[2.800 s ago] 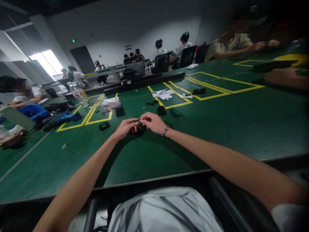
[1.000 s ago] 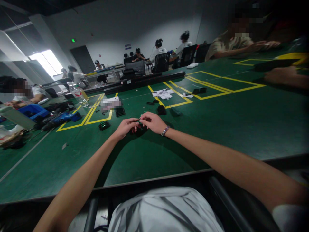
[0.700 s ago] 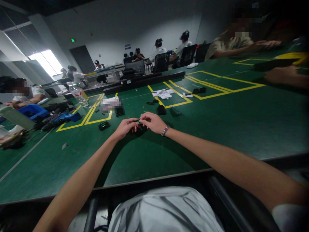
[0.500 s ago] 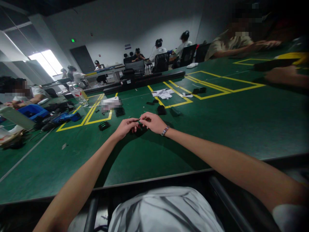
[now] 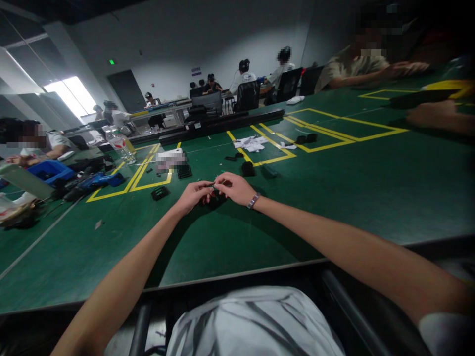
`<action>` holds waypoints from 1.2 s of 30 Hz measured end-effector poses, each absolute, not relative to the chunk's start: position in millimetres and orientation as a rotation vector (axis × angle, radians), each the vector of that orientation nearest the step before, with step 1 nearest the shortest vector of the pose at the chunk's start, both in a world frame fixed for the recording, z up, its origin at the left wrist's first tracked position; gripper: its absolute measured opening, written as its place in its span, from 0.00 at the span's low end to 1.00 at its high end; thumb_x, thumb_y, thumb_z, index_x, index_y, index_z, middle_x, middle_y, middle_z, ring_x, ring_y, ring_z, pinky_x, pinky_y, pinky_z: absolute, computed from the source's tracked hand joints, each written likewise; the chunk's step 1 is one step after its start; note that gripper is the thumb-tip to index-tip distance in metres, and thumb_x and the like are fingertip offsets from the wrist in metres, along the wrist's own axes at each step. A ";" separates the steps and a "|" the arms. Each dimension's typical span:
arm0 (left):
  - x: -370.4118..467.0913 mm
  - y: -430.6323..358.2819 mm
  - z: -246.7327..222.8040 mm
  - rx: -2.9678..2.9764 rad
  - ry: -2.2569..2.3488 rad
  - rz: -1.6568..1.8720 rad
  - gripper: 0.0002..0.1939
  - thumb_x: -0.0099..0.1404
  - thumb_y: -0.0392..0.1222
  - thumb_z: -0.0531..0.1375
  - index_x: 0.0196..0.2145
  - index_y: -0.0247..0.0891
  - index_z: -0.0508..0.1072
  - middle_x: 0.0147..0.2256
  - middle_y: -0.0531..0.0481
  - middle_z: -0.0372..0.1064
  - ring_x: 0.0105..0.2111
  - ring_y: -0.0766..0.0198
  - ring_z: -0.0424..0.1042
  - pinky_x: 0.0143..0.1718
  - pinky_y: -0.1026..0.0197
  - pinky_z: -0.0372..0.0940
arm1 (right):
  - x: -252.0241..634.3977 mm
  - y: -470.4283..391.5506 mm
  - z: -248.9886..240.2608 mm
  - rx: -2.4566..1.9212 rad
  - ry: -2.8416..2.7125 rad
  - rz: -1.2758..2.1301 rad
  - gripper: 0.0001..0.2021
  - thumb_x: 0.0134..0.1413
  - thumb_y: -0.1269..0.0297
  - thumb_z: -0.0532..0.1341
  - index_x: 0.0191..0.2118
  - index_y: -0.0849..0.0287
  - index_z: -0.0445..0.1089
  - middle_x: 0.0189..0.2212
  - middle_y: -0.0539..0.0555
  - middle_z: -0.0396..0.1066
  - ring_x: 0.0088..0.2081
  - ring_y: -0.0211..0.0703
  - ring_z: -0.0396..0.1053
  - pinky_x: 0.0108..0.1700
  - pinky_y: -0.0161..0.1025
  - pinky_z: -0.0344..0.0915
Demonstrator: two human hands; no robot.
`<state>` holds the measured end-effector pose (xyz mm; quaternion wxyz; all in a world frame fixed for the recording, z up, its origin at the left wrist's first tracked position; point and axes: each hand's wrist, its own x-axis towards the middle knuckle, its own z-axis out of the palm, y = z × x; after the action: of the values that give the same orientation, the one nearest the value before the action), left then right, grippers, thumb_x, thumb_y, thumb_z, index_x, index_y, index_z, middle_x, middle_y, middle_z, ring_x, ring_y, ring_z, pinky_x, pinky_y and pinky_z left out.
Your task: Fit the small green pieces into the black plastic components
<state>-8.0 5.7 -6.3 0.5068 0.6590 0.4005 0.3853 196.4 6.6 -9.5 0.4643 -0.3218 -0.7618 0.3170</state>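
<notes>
My left hand (image 5: 197,194) and my right hand (image 5: 234,188) meet fingertip to fingertip just above the green table (image 5: 237,242). Both are closed in a pinch around a small dark piece, mostly covered by the fingers and too small to name. Left of my left hand lies a black block with green parts (image 5: 160,193). Beyond it sits a black ribbed block (image 5: 184,171). Past my right hand are another black block (image 5: 248,168) and thin black pieces (image 5: 233,156).
White paper scraps (image 5: 253,144) lie further back. A bottle (image 5: 124,146), a white box-like item (image 5: 171,159), a blue tray (image 5: 52,171) and a blue-black tool (image 5: 92,184) are at left. A co-worker's hand (image 5: 441,117) rests on the right. Yellow tape (image 5: 326,147) marks the table.
My fingertips have shifted very slightly around the small piece. Both hands otherwise stay in the same place, and the things on the table have not moved.
</notes>
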 end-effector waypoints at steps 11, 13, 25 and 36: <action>-8.7 6.5 -6.7 1.599 0.962 0.916 0.22 0.60 0.46 0.64 0.49 0.30 0.74 0.27 0.48 0.72 0.21 0.70 0.67 0.21 0.68 0.56 | 196.5 7.1 -10.2 -0.792 -1.882 0.751 0.08 0.59 0.61 0.61 0.36 0.61 0.71 0.40 0.56 0.70 0.29 0.36 0.71 0.26 0.34 0.67; -8.7 6.2 -6.4 1.609 0.964 0.915 0.22 0.60 0.46 0.64 0.48 0.30 0.75 0.27 0.48 0.72 0.21 0.70 0.67 0.21 0.68 0.56 | 196.7 6.9 -9.9 -0.791 -1.883 0.757 0.08 0.59 0.61 0.61 0.36 0.61 0.71 0.40 0.56 0.70 0.29 0.36 0.70 0.26 0.34 0.67; -7.3 4.5 -4.9 1.602 0.962 0.921 0.21 0.59 0.46 0.64 0.48 0.31 0.75 0.27 0.49 0.72 0.21 0.70 0.66 0.21 0.68 0.57 | 196.5 6.4 -9.4 -0.782 -1.881 0.759 0.08 0.59 0.60 0.61 0.36 0.60 0.71 0.40 0.56 0.70 0.29 0.37 0.71 0.26 0.34 0.68; -7.4 4.9 -5.4 1.624 0.969 0.919 0.21 0.60 0.47 0.63 0.48 0.31 0.75 0.26 0.49 0.71 0.20 0.70 0.66 0.20 0.68 0.56 | 196.2 6.6 -9.9 -0.778 -1.887 0.739 0.08 0.60 0.60 0.61 0.36 0.60 0.71 0.39 0.55 0.70 0.29 0.36 0.71 0.30 0.36 0.68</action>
<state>-7.4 4.9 -5.4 0.4966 0.6705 0.3999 0.3793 196.2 6.6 -9.9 0.4665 -0.3168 -0.7689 0.3012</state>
